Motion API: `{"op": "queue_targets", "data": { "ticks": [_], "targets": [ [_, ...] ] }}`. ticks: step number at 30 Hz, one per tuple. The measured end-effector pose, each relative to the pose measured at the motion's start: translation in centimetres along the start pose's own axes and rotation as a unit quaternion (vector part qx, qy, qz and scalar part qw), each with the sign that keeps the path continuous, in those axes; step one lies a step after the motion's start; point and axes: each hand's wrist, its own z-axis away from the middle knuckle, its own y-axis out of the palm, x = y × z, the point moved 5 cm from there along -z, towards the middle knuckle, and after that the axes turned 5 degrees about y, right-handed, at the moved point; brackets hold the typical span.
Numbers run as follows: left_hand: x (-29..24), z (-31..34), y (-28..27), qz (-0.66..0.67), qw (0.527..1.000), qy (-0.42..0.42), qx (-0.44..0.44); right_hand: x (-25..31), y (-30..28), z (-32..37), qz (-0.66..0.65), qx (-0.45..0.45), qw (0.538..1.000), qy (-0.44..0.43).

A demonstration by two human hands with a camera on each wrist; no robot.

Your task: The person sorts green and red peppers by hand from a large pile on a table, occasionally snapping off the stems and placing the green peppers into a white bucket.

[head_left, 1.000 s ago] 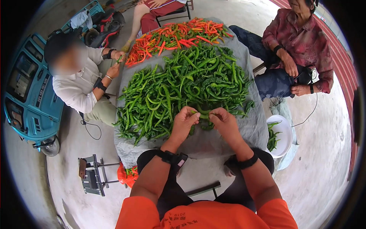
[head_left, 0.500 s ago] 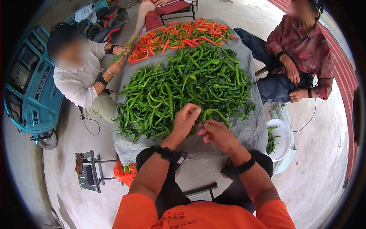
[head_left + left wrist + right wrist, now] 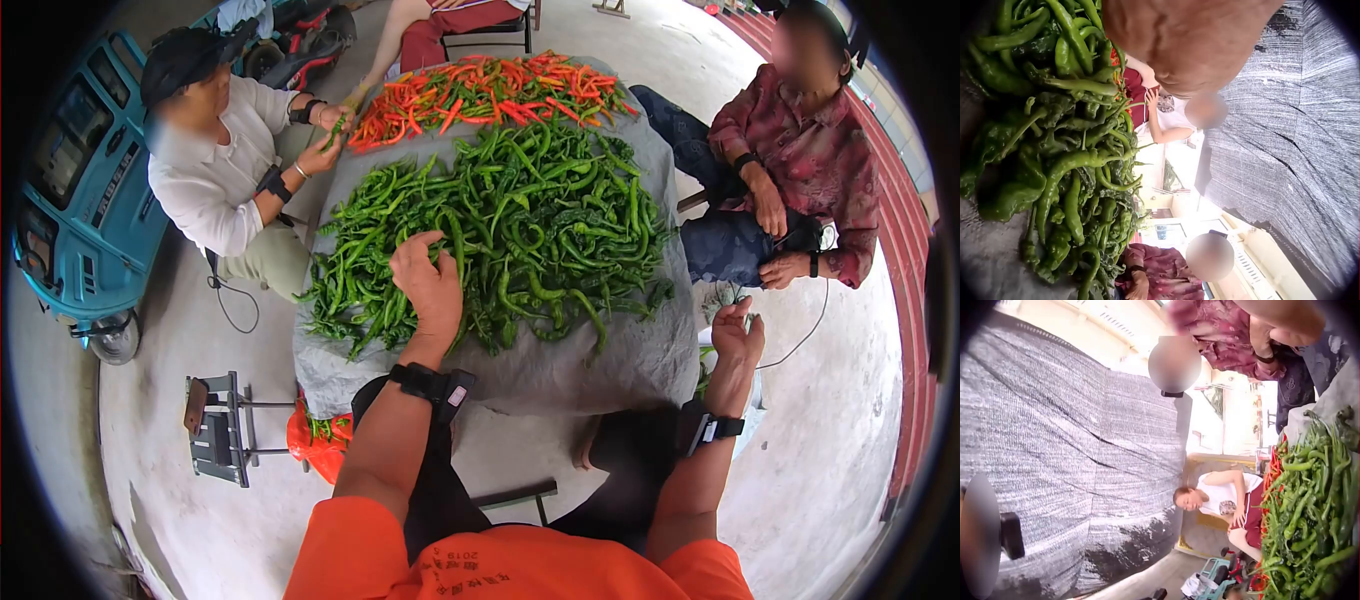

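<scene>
My left hand (image 3: 430, 290) is over the left part of a heap of long green chili peppers (image 3: 520, 220), its fingers loosely bent and no pepper visible in them. In the left wrist view, that hand (image 3: 1191, 44) hangs above the peppers (image 3: 1079, 169). Off the table's right edge, my right hand (image 3: 738, 340) is held over the bucket with fingers loosely bent upward and nothing visible in them. It covers most of the bucket, where some green peppers (image 3: 704, 375) show. The right wrist view catches only part of this hand (image 3: 1291, 322) at the top.
A grey cloth (image 3: 570, 370) covers the table. Red and orange peppers (image 3: 490, 95) lie along its far side. A person in white (image 3: 215, 165) handles a green pepper at the left; another in a patterned shirt (image 3: 800, 150) sits right. A red bag (image 3: 320, 440) and folding stool (image 3: 218, 430) stand lower left.
My hands were together at the near edge of the green heap, handling a pepper. They have since parted: the left moved left over the heap, the right swung right, past the table edge.
</scene>
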Motion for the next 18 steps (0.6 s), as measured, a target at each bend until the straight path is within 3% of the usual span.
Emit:
{"op": "queue_targets", "data": {
  "ticks": [3, 7, 9, 13, 18],
  "targets": [
    [0.1, 0.2, 0.8, 0.009, 0.999, 0.012, 0.041, -0.5, -0.2, 1.0, -0.035, -0.028, 0.995, 0.086],
    [-1.4, 0.8, 2.4, -0.068, 0.983, 0.123, 0.121, -3.3, 0.8, 1.6, 0.068, 0.117, 0.981, 0.142],
    [-1.6, 1.6, 3.5, -0.124, 0.967, 0.166, 0.149, -5.4, 1.6, 2.7, 0.089, 0.125, 0.975, 0.158],
    [-1.6, 2.2, 4.1, -0.179, 0.936, 0.148, 0.264, -8.2, 1.7, 3.2, 0.132, 0.146, 0.961, 0.192],
    [-2.3, 1.4, 3.6, -0.169, 0.942, 0.130, 0.259, -10.5, 2.2, 4.6, 0.176, 0.171, 0.945, 0.216]
  ]
}}
